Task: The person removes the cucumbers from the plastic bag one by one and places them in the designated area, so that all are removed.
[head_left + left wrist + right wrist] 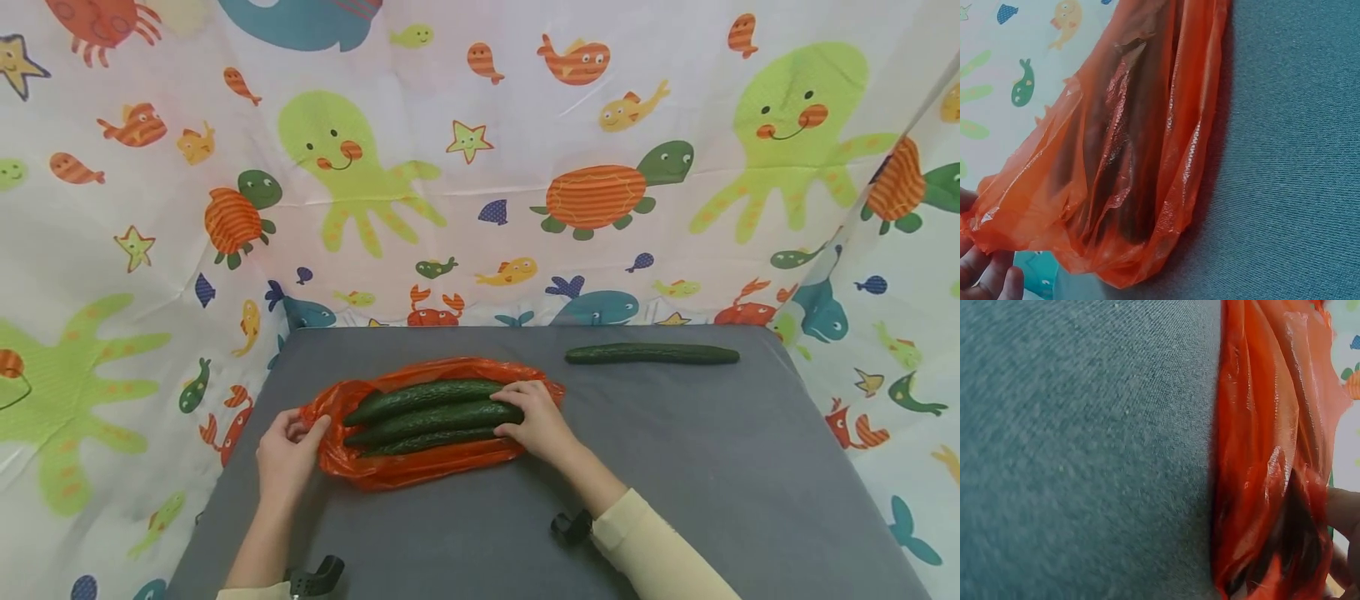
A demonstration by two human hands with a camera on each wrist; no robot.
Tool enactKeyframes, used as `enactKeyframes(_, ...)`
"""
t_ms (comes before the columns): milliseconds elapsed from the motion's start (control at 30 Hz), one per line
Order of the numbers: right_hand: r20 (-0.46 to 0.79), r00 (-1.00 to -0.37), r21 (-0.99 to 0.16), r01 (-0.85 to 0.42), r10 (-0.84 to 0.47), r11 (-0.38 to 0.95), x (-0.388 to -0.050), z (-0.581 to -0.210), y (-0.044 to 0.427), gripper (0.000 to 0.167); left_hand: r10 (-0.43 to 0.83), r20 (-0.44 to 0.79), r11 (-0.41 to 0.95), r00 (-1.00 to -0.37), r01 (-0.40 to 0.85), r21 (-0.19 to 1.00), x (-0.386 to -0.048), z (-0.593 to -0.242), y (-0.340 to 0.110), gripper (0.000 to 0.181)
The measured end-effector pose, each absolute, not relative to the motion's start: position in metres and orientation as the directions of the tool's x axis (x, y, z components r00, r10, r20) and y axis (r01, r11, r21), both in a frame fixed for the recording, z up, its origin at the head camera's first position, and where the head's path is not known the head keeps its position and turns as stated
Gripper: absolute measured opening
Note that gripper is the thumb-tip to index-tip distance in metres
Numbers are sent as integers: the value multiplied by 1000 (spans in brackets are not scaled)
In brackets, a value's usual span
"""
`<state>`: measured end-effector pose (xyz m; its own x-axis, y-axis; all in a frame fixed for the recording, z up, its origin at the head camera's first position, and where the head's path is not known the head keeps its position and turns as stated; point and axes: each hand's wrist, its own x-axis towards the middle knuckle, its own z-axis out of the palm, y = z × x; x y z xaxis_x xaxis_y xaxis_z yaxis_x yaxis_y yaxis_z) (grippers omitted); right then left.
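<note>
An orange plastic bag point(442, 477) lies on the table at the left, its opening spread upward. Three dark green cucumbers point(435, 416) rest side by side in it; in the left wrist view they show dimly through the film. My left hand point(288, 454) pinches the left end of the bag point(1029, 219). At the other end, my right hand point(542, 421) holds the right end of the middle cucumber, fingers on its far side and thumb on its near side. In the right wrist view the bag point(1260, 437) hides part of that grip.
One more cucumber point(652, 354) lies outside the bag near the back of the grey table point(675, 467). A white sheet printed with sea animals point(480, 250) hangs behind the table and along both sides.
</note>
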<state>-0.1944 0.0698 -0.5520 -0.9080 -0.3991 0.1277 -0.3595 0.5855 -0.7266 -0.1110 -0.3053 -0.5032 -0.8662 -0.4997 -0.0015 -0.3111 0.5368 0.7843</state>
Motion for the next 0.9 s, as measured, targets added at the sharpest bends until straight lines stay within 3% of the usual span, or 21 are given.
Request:
enactKeyframes(367,193,-872,-701,-444,-450,558,-194,-555,68,47,-504,-41,452,-863,-304,838,-110,-502,-300,71)
enactKeyframes(700,162,-884,-761,-395,-439,514,-191,-552,68,46,-477,29,534,-878,-264,803,-112,-506,-304,43)
enactKeyframes(900,148,-891,-796,-365,-429,483,-191,-545,73,46,-489,29,547,-872,-281,788,-111,-504,-304,38)
